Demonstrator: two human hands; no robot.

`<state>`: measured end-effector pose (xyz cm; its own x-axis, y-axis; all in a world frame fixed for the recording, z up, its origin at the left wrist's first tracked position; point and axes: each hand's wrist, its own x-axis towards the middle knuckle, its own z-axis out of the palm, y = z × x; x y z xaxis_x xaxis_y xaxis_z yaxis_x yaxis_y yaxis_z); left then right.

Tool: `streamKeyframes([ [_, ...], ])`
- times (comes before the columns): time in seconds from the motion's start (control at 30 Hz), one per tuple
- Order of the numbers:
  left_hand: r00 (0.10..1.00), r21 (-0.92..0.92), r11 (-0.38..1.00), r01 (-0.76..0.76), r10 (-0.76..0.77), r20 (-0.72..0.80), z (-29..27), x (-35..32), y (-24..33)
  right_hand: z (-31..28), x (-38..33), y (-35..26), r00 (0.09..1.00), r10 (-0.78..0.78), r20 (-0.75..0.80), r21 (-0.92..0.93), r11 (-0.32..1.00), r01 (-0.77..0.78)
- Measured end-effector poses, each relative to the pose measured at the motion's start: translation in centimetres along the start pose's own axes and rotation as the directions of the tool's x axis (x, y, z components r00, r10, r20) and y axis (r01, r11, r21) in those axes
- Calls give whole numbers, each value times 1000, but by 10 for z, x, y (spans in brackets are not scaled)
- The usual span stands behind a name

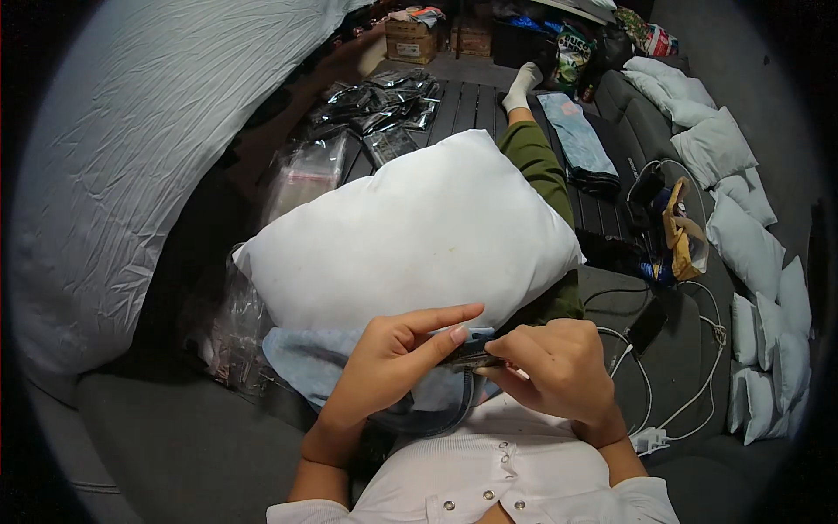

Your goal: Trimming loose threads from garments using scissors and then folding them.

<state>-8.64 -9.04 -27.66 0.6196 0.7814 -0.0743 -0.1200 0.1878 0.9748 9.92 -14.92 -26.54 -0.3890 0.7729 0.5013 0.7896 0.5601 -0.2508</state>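
A large white pillow (410,231) lies across my lap, over my green trouser leg (541,170). Below its near edge a light blue denim cover (305,358) is bunched up. My left hand (388,362) grips the denim edge, its fingers stretched toward the right. My right hand (559,367) pinches a small dark piece, probably the zipper end of the cover (476,356), between thumb and fingers. Both hands meet at that spot, just in front of my white buttoned top (497,476).
A folded denim cover (580,144) lies on the dark floor by my white sock (524,83). Shiny dark packets (380,105) and clear plastic bags (301,175) lie at the left. Several small white pillows (751,244) line the right. White cables and a phone (650,323) lie at my right.
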Motion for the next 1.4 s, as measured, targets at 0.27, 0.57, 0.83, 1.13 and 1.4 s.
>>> streamKeyframes([
  [0.27,1000,13,1000,15,-15,-7,-1,0,1,-1,1,-2,999,-7,32,-35,999,8],
  [0.57,1000,-37,999,-3,3,6,0,0,3,-4,1,-1,999,-26,22,23,999,26],
  [0.83,1000,11,1000,22,-22,-6,-1,-1,3,-3,-1,3,997,-61,-46,159,985,67],
  [1.13,1000,-20,1000,-7,7,-2,0,0,5,-17,-5,0,913,395,-106,740,645,-193],
  [1.4,999,-52,998,-23,25,45,-1,3,-2,8,9,-5,958,287,-23,586,780,-219],
])
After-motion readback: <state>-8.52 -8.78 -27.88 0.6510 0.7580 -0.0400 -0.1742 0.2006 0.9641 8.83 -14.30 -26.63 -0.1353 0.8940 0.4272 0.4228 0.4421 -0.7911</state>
